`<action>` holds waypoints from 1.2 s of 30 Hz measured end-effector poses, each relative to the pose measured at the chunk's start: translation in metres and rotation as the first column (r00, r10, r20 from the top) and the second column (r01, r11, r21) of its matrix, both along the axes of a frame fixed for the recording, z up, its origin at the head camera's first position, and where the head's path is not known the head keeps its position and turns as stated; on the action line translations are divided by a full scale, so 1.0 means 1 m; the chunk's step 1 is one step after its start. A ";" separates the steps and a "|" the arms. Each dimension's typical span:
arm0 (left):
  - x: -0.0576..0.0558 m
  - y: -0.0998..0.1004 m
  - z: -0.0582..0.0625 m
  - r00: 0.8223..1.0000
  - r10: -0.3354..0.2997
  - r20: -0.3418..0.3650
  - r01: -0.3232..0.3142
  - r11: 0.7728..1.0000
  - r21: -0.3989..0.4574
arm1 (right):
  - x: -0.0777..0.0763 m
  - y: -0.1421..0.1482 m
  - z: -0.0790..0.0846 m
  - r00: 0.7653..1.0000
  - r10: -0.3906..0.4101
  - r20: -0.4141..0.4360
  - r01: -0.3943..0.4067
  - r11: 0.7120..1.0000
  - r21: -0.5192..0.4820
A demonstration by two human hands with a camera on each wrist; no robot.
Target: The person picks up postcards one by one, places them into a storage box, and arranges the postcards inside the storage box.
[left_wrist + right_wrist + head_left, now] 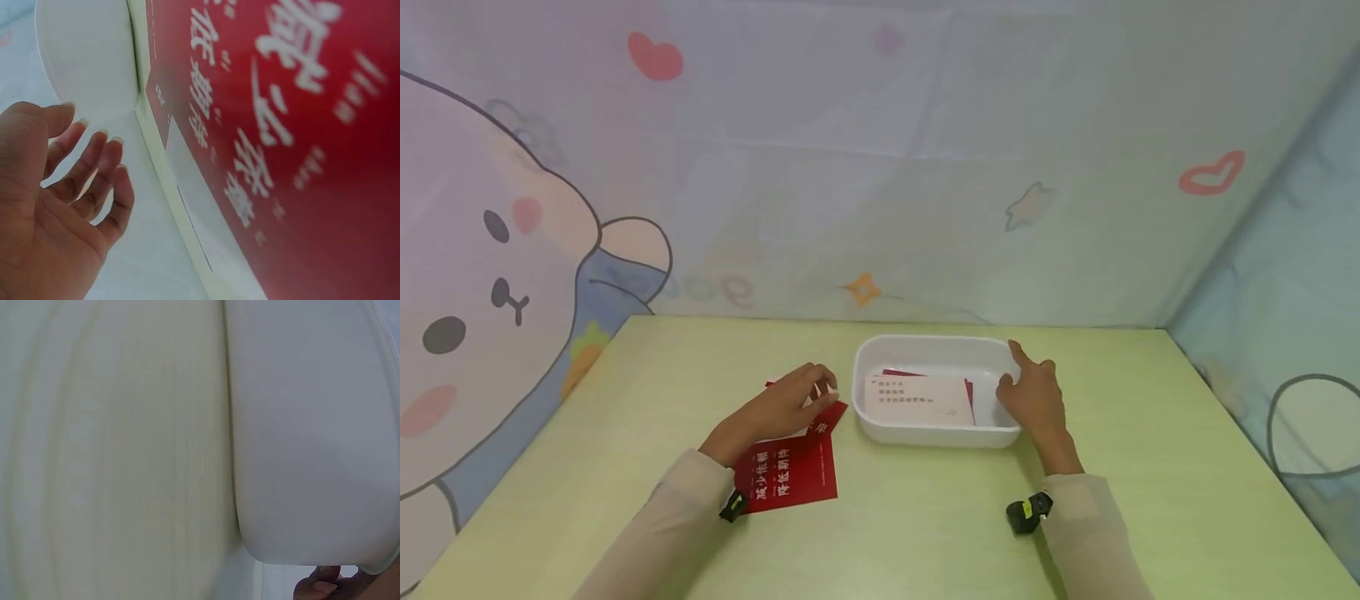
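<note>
My left hand (793,400) is over a group of cards on the table, its fingers loosely bent with nothing between them. In the left wrist view the hand (75,200) hangs beside a large red card (325,187) with white lettering. Under that hand, the red card (812,479) lies with a smaller red card (827,419) and a white card, partly hidden. My right hand (1037,400) grips the right end of a white plastic basin (940,437), thumb at the rim. Its curled fingers (325,586) show past the basin's end in the right wrist view.
Inside the basin a white printed card (917,402) lies on top of red ones. The light yellow-green table (910,533) reaches back to a printed cloth backdrop (820,167). Black cameras (1028,512) are strapped at both wrists.
</note>
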State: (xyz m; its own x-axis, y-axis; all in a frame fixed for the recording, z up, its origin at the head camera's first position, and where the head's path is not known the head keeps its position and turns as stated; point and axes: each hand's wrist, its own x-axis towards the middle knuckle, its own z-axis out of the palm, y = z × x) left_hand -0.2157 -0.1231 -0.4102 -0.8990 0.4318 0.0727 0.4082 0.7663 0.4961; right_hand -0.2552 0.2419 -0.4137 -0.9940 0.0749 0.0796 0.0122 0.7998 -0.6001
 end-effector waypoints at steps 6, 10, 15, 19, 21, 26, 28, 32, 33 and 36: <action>0.007 -0.006 -0.005 0.997 0.028 0.076 -0.027 1.000 -0.008 | 0.001 0.003 0.000 1.000 0.000 -0.003 0.000 1.000 0.008; 0.009 -0.009 -0.009 0.990 0.051 0.133 -0.049 0.999 -0.018 | 0.003 0.004 0.000 1.000 0.005 -0.004 -0.005 1.000 0.006; 0.016 -0.011 -0.010 0.977 0.076 0.199 -0.064 0.996 -0.066 | 0.006 0.004 0.000 1.000 0.012 0.012 -0.012 1.000 -0.003; 0.021 -0.011 -0.009 0.976 0.059 0.208 -0.040 0.994 -0.097 | 0.005 0.006 0.001 1.000 0.009 0.010 -0.009 1.000 -0.018; 0.023 -0.012 -0.009 0.976 0.044 0.213 -0.020 0.993 -0.114 | 0.004 0.006 0.001 1.000 0.013 0.006 -0.012 1.000 -0.027; 0.028 -0.015 -0.008 0.964 0.038 0.263 -0.003 0.991 -0.134 | 0.002 0.007 -0.004 1.000 0.026 0.005 -0.026 0.999 -0.036; 0.029 -0.015 -0.008 0.958 0.040 0.285 -0.003 0.992 -0.127 | 0.001 0.008 -0.004 1.000 0.028 0.002 -0.028 0.999 -0.042; 0.028 -0.015 -0.009 0.951 0.035 0.307 -0.003 0.995 -0.104 | 0.000 0.011 -0.004 0.999 0.034 -0.001 -0.034 0.997 -0.063; 0.027 -0.015 -0.010 0.951 0.032 0.308 0.000 0.995 -0.101 | 0.001 0.012 -0.003 0.999 0.035 -0.001 -0.035 0.997 -0.066; 0.024 -0.014 -0.011 0.950 0.027 0.312 0.002 0.996 -0.093 | 0.000 0.014 -0.002 0.999 0.032 0.007 -0.032 0.997 -0.070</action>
